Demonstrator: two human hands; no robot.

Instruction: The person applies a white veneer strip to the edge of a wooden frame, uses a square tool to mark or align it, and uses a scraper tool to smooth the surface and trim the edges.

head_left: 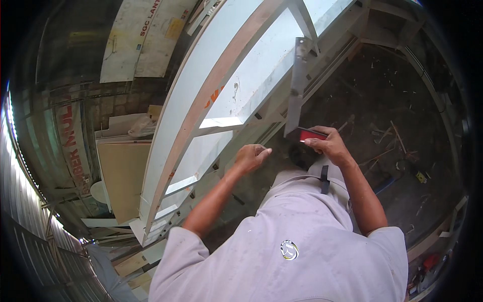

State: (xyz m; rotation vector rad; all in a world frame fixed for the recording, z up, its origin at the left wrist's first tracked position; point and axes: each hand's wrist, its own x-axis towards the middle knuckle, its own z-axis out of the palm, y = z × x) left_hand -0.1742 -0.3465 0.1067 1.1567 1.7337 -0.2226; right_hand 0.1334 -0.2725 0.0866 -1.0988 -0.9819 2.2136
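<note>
Head view, from the left: the pale frame [173,105] slants upward, its ribbed side toward the person. The left hand [250,159] is beside it, fingers loosely curled into a narrow shape; whether it pinches anything small, I cannot tell. Next comes what looks like a saw [296,88], its grey blade standing nearly upright in the view between frame and right hand; contact with the frame is unclear. The blade should be thin, fairly light, springy sideways, and perhaps sharp along one edge, so the red handle [313,135] is the place to grip. The right hand [329,144] is closed around that handle.
</note>
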